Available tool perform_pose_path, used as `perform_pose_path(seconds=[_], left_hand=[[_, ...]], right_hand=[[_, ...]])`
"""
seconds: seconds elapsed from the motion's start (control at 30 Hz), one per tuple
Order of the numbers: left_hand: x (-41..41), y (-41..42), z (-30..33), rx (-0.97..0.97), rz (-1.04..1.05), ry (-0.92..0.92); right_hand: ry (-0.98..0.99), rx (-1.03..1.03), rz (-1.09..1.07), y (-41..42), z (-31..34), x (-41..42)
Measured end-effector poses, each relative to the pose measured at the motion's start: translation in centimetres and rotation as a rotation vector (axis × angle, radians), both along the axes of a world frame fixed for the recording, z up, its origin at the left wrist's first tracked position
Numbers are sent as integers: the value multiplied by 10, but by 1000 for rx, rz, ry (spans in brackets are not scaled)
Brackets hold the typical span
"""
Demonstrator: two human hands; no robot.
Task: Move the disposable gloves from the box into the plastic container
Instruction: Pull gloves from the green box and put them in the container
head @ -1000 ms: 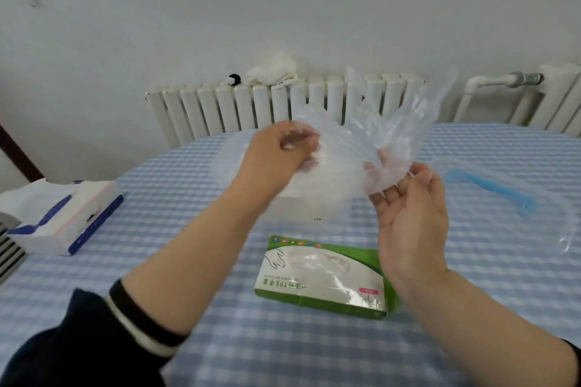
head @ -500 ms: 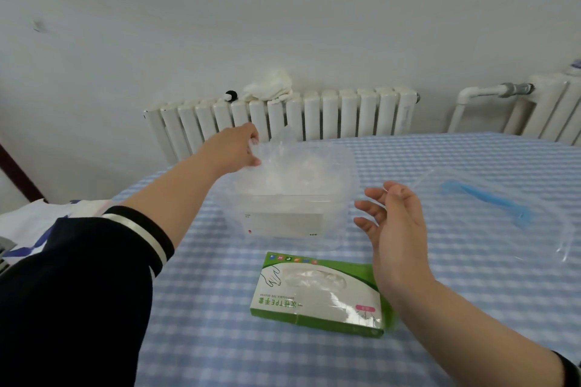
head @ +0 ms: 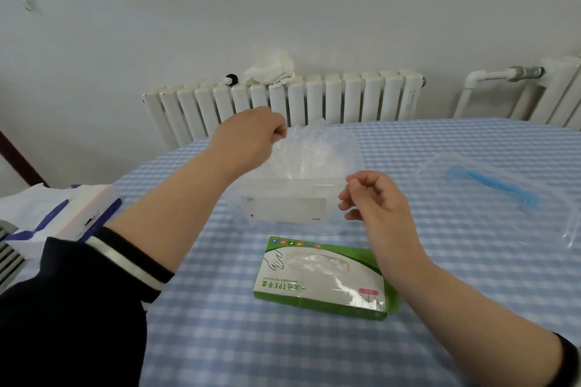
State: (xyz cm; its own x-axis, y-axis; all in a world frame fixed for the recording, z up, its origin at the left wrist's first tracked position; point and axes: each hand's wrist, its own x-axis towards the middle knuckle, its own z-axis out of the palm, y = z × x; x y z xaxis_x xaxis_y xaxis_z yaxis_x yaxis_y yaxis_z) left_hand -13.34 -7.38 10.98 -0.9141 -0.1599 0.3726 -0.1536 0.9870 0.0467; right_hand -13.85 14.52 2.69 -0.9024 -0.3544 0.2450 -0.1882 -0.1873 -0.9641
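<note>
The gloves (head: 309, 155) sit in a crumpled clear heap inside the plastic container (head: 292, 203), which stands toward the middle of the surface (head: 283, 352), nearer its far edge. The left hand (head: 251, 138) is up at the container's far left corner, fingers curled in over the rim right against the heap; whether that grip actually pinches a glove or holds nothing, I cannot tell. The right hand (head: 375, 201) hangs just in front of the container's near right corner, fingers loosely curled, grip holding nothing. Just on the near side of the container lies the green and white box (head: 320, 281), flat, its window showing more gloves inside. Off toward the right edge of the surface rests the clear lid (head: 503, 179) with its blue strip. At the left edge sits a tissue pack (head: 63, 217), and beyond the far edge stands a white radiator (head: 314, 100) with a white cloth (head: 272, 71) on top.
</note>
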Motion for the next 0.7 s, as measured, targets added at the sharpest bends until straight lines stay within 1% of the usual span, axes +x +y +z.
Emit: perform_pose_path(seconds=[0.07,0.13,0.17,0.2,0.27,0.37,0.43,0.47,0.53,0.7], left_hand=[[17,21,-8,150,-104,227],[40,42,-24,349,-255,380],[52,50,-36,424,-324,399],[62,54,-49,468,-374,380],[78,57,-76,521,-410,263],[94,53,-110,609,-353,-44],[100,49,-126,587,-305,-212],[103,49,-131,553,-287,-254],[104,50,-135,505,-274,-274],[105,52,-136,548,-272,-255]], right_hand=[[123,178,127,0,0,-2],[252,444,252,0,-2,-3],[315,592,301,1,-4,-3],[362,721,343,1,-6,-3],[404,881,432,3,-10,-3],[469,974,528,2,-14,-6],[423,948,550,1,-16,-9],[401,926,553,1,-17,-9],[399,903,547,-1,-19,-8],[437,914,521,-5,-22,-5]])
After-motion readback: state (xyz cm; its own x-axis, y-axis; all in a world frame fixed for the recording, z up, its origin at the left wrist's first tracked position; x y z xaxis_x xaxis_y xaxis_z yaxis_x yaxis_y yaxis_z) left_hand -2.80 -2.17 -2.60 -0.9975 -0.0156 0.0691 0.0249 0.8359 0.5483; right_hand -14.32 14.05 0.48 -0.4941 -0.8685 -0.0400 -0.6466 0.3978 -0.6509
